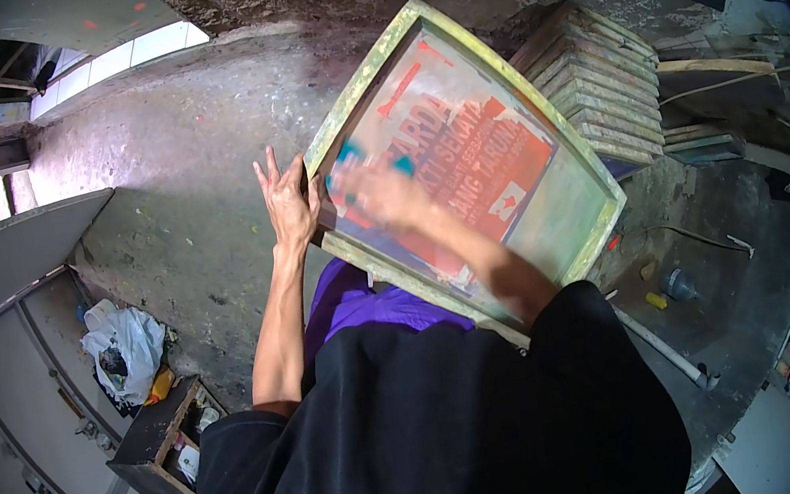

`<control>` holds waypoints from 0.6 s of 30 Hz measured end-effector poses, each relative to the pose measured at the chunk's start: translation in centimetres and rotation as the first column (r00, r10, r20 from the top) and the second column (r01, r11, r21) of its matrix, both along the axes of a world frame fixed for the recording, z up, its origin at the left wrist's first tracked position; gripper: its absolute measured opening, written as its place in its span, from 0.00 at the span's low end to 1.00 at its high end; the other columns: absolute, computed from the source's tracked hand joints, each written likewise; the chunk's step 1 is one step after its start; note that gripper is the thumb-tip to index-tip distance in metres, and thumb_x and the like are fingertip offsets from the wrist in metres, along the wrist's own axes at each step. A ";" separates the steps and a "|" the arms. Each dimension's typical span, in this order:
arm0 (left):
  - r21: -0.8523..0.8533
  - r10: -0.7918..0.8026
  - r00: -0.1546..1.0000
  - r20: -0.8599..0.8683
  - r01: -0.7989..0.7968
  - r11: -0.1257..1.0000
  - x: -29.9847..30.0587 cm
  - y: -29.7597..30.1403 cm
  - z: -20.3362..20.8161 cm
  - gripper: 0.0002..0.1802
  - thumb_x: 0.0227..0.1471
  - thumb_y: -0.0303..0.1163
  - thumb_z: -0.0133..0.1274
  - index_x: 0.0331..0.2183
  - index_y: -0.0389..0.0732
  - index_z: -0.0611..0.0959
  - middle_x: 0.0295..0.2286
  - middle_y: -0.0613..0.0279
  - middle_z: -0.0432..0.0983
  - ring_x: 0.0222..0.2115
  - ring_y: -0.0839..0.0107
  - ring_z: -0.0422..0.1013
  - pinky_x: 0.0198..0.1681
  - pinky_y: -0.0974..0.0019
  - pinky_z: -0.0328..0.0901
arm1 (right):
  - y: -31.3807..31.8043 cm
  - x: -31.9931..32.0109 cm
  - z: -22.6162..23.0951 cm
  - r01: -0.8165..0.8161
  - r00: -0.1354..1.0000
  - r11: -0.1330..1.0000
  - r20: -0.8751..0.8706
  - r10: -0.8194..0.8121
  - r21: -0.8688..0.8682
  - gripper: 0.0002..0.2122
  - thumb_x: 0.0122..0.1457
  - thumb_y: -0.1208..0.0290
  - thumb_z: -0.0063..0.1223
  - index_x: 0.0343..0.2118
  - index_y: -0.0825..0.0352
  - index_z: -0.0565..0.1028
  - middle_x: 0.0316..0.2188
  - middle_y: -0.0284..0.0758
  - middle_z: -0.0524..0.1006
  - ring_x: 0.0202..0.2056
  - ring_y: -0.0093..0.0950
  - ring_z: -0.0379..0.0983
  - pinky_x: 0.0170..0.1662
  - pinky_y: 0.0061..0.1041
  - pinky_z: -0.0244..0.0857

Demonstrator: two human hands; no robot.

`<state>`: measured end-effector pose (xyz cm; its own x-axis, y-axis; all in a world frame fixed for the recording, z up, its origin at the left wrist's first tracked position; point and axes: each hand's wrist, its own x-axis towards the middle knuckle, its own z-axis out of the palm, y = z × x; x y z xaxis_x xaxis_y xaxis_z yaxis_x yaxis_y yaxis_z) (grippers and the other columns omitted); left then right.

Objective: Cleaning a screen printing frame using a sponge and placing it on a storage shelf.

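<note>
A screen printing frame (pixel 510 72) with yellowed, paint-stained edges is tilted in front of me. Red ink and pale lettering cover much of its mesh (pixel 528 152). At the frame's left corner, my left hand (pixel 288 201) holds the edge near the thumb, its other fingers stretched upward. My right hand (pixel 382 193) lies over the left part of the mesh, blurred by motion. Teal patches of what looks like a cloth or sponge (pixel 345 158) show around its fingers; the exact kind is smeared.
Several stacked frames (pixel 594 82) stand beyond the frame's right side. A pipe (pixel 666 345) and a clear plastic bottle (pixel 678 285) are at right. On the left are a white plastic bag (pixel 127 350) and a dark open box (pixel 166 446). A stained wall (pixel 190 154) stretches behind.
</note>
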<state>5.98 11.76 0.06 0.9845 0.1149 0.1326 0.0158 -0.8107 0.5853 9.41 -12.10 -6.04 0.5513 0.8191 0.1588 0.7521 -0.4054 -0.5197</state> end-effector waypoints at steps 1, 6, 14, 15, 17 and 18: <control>0.001 0.002 1.000 -0.008 -0.002 1.000 0.2 0.0 0.2 0.25 0.53 0.30 0.61 0.52 0.30 0.82 0.42 0.45 0.83 0.67 0.41 0.58 0.73 0.37 0.39 | -0.7 3.6 0.6 0.116 0.993 0.988 0.029 -0.113 -0.106 0.27 0.68 0.67 0.44 0.70 0.63 0.63 0.72 0.39 0.59 0.72 0.41 0.54 0.74 0.45 0.45; 0.011 -0.021 1.000 -0.020 0.021 1.000 0.6 -0.1 1.3 0.25 0.53 0.30 0.62 0.52 0.30 0.82 0.42 0.44 0.83 0.67 0.42 0.58 0.73 0.38 0.41 | 1.2 2.6 1.2 0.461 0.862 0.872 0.318 -0.395 -0.166 0.28 0.67 0.65 0.44 0.70 0.64 0.62 0.72 0.40 0.59 0.73 0.39 0.52 0.74 0.44 0.44; -0.011 -0.016 1.000 0.008 0.016 1.000 0.9 -0.2 1.6 0.24 0.53 0.31 0.61 0.51 0.31 0.83 0.44 0.43 0.82 0.67 0.47 0.59 0.72 0.41 0.45 | -2.2 8.0 0.2 0.209 0.969 0.967 0.164 -0.184 -0.149 0.26 0.68 0.64 0.44 0.68 0.64 0.65 0.71 0.46 0.60 0.73 0.44 0.49 0.74 0.48 0.43; 0.007 -0.019 1.000 0.006 0.019 1.000 1.1 -0.2 1.8 0.24 0.54 0.32 0.61 0.51 0.30 0.83 0.44 0.43 0.82 0.67 0.47 0.59 0.72 0.42 0.45 | -3.2 11.7 0.7 0.428 0.884 0.900 0.245 -0.399 -0.079 0.26 0.68 0.63 0.43 0.68 0.63 0.65 0.71 0.46 0.59 0.73 0.43 0.49 0.73 0.49 0.44; 0.009 -0.022 1.000 -0.002 0.022 1.000 0.9 -0.2 1.7 0.24 0.54 0.32 0.61 0.51 0.30 0.83 0.44 0.43 0.82 0.67 0.47 0.59 0.72 0.42 0.45 | -4.4 15.7 2.0 0.608 0.771 0.794 0.223 -0.597 0.023 0.26 0.69 0.63 0.41 0.69 0.63 0.63 0.72 0.45 0.57 0.74 0.44 0.48 0.74 0.50 0.42; 0.008 -0.024 1.000 -0.010 0.025 1.000 0.8 -0.3 1.7 0.24 0.54 0.32 0.61 0.51 0.30 0.83 0.45 0.43 0.82 0.67 0.48 0.59 0.72 0.42 0.45 | -4.2 15.3 1.9 0.615 0.765 0.788 0.226 -0.604 0.025 0.26 0.69 0.63 0.41 0.69 0.63 0.63 0.72 0.45 0.57 0.74 0.44 0.48 0.74 0.50 0.42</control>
<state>6.79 11.47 1.80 0.9883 0.0897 0.1233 0.0019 -0.8156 0.5786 24.68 -16.31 -4.16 0.8943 0.3320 0.3000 0.4264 -0.8356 -0.3463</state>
